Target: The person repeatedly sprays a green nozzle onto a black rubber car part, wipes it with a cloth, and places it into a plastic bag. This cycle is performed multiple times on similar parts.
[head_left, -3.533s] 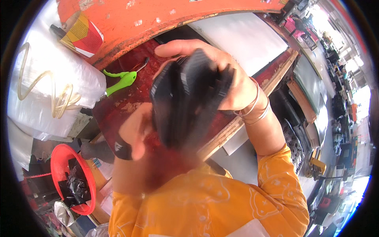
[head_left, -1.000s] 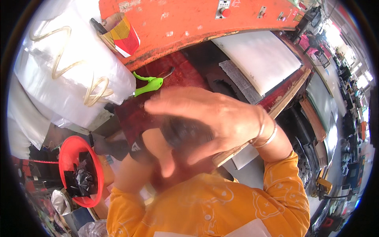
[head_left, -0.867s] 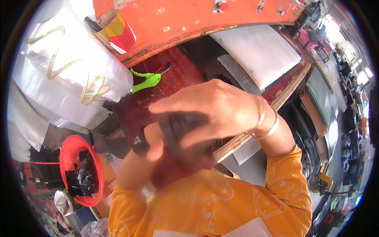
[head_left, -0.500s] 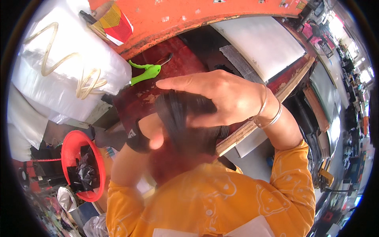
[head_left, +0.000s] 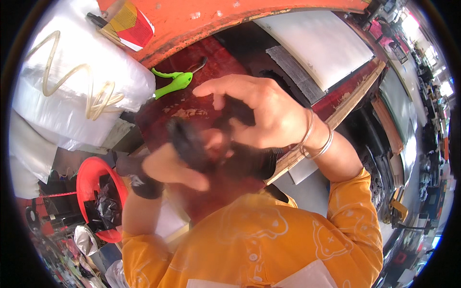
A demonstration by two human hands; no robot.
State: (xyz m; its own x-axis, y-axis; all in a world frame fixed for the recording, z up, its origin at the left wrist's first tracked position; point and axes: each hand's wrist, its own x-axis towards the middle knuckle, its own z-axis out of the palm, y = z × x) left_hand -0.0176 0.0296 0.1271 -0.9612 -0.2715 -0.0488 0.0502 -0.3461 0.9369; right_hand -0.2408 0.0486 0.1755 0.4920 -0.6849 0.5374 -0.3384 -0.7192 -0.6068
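Thin, flexible-looking black pieces (head_left: 185, 140) between my hands, above the worn red worktable (head_left: 175, 106).

My right hand (head_left: 269, 113) arches, thumb and fingers apart around something dark; I cannot tell whether it grips, and blur hides whether my left hand (head_left: 170, 164) does. A loose pinch could drop pieces over the pale wooden strip (head_left: 333, 120) along the right edge. Scuffed red surface leaves moving room toward the lime-green plastic air gun (head_left: 174, 85) near the left edge.
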